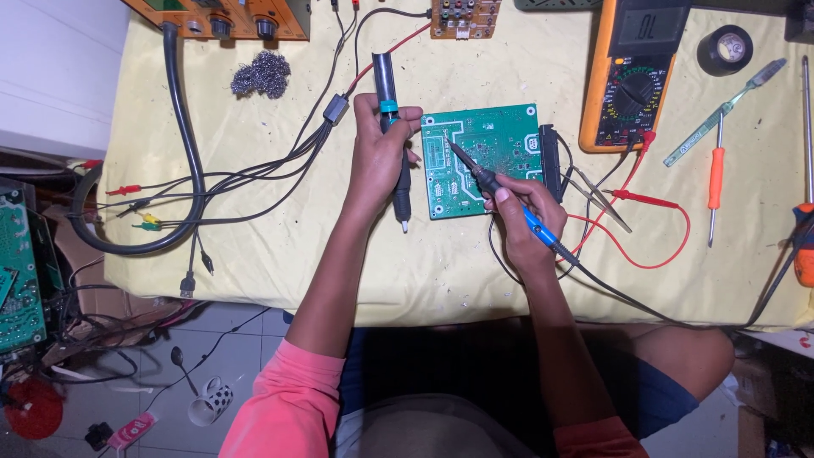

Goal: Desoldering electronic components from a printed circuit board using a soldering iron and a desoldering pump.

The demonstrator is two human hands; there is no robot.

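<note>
On our yellow tabletop (254,254) lies the green circuit board (500,140), flat between our hands. Our left hand (379,144) is wrapped around the solder sucker (392,127), held beside the board. Our right hand (521,212) pinches the soldering iron (483,178), tip on the board: we judge the desoldering midway.

One screen: grey rectangular LCD (650,27) at the top of the orange-cased multimeter (632,76), upper right on the yellow-covered tabletop (254,246), dark digits lit on it, partly cut by the frame edge. Below it the meter's black face carries a round dial ringed with small coloured label markings. Orange instrument panel (220,17) at top left has knobs; any labelling too small to tell. No packages or signs seen.
</note>
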